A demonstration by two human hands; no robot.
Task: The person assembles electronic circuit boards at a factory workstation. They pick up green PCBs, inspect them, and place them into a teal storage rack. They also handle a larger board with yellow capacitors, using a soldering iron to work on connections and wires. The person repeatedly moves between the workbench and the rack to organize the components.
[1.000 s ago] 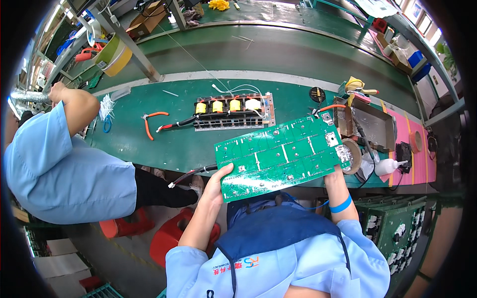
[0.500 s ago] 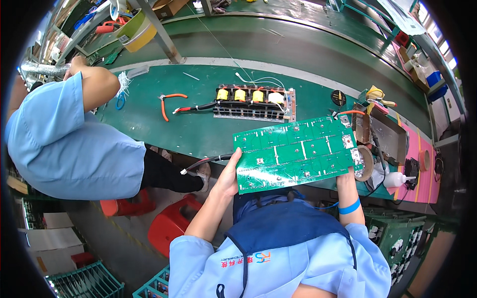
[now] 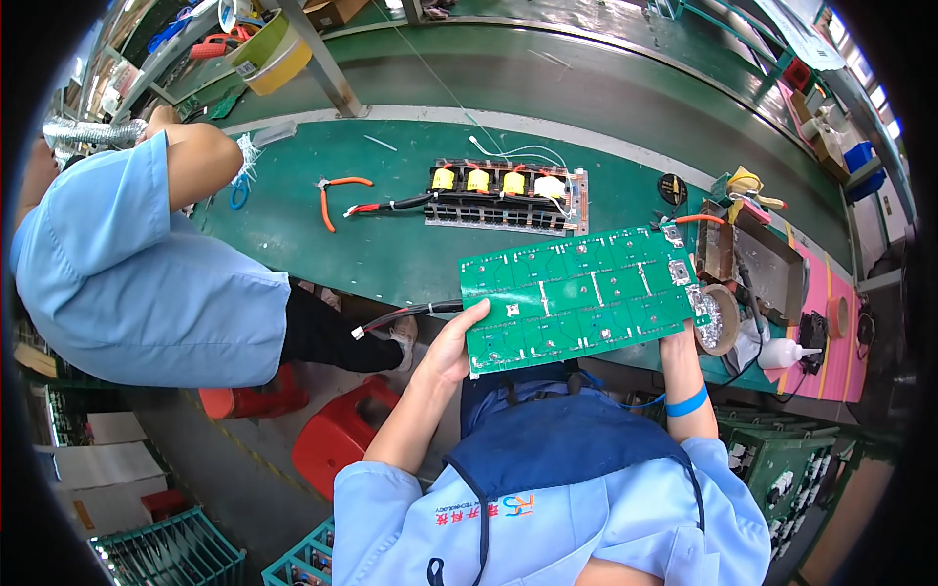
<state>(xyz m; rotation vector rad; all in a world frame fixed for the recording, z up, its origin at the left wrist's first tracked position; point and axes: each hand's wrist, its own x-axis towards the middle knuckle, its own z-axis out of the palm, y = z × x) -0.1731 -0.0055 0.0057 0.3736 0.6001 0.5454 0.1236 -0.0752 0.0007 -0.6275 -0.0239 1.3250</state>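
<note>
Head view: a green circuit board is held flat above the near edge of the green counter, gripped at its left edge by the left hand and at its right edge by the right hand (mostly hidden under the board). A second board with yellow coils lies farther back, orange-handled pliers beside it. A co-worker in blue is seated at left.

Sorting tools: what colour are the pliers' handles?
Orange, on the pliers; head view.
</note>
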